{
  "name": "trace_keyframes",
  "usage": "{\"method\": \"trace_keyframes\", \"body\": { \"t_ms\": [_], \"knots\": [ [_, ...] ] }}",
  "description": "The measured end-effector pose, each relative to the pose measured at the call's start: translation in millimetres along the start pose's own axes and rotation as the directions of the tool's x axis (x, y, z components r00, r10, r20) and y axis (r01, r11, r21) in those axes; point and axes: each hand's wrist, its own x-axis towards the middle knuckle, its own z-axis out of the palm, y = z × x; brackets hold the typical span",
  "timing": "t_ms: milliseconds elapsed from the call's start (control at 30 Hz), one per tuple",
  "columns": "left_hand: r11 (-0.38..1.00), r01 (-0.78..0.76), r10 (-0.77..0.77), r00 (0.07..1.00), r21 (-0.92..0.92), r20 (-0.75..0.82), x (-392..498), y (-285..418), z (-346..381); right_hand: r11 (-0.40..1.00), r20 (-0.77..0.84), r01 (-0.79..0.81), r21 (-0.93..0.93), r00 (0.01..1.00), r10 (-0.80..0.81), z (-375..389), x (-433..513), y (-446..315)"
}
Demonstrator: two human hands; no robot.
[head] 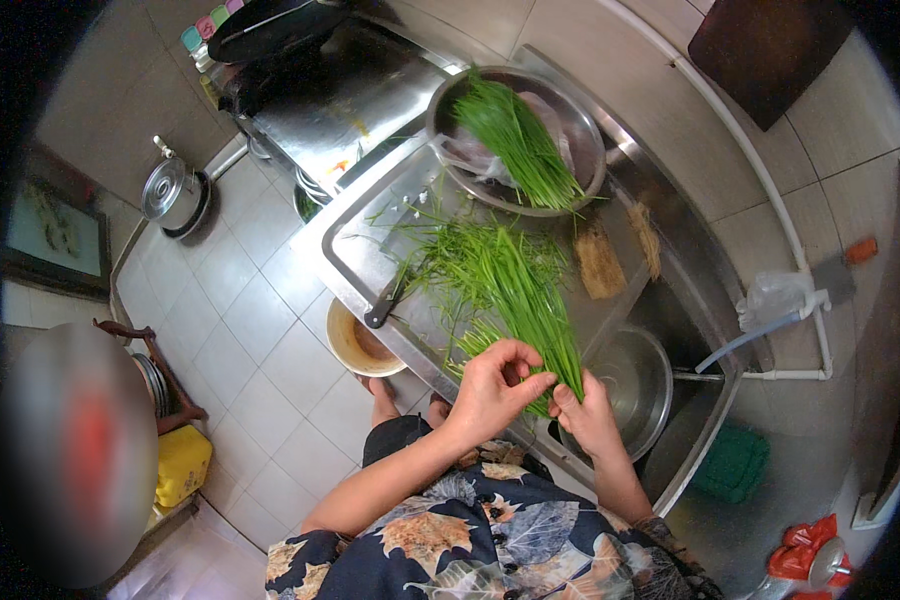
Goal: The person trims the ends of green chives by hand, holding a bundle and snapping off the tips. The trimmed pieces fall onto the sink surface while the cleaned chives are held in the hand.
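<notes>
My right hand (591, 420) is closed around the lower ends of a bunch of long green chives (534, 307). Beside it, my left hand (499, 390) has its fingers curled and its thumb against the bunch; whether a blade is pinched there is too small to tell. The bunch slants across the steel drainboard (435, 195) of a sink. Loose chives and trimmings (457, 255) are scattered under and beside it. At the drainboard's left edge lies a knife with a black handle (379, 311). A metal basin (439, 112) behind holds more chives (517, 135) and a plastic bag.
A loofah scrubber (598, 259) and a fibre brush (645, 236) lie right of the chives. Another metal basin (656, 360) sits in the sink bowl, near a tap hose (750, 341). On the floor stands a cream bucket (345, 352). A wok (270, 34) is at the back.
</notes>
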Motion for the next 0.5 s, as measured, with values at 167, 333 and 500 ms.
{"method": "trace_keyframes", "body": {
  "t_ms": [167, 333, 500],
  "knots": [
    [0.871, 0.201, -0.194, 0.979, -0.448, 0.062, 2, -15, -7, 0.955, -0.151, -0.181, 0.235, 0.964, 0.22, 15, -4, -25],
    [0.889, 0.163, -0.162, 0.986, -0.427, 0.04, -4, -13, -1, 0.987, -0.191, -0.155, 0.049, 0.968, 0.162, 7, 1, -13],
    [0.944, 0.177, -0.16, 0.984, -0.279, 0.082, 4, -13, 5, 0.974, -0.257, -0.1, -0.205, 0.965, 0.045, 6, 2, -1]
  ]
}}
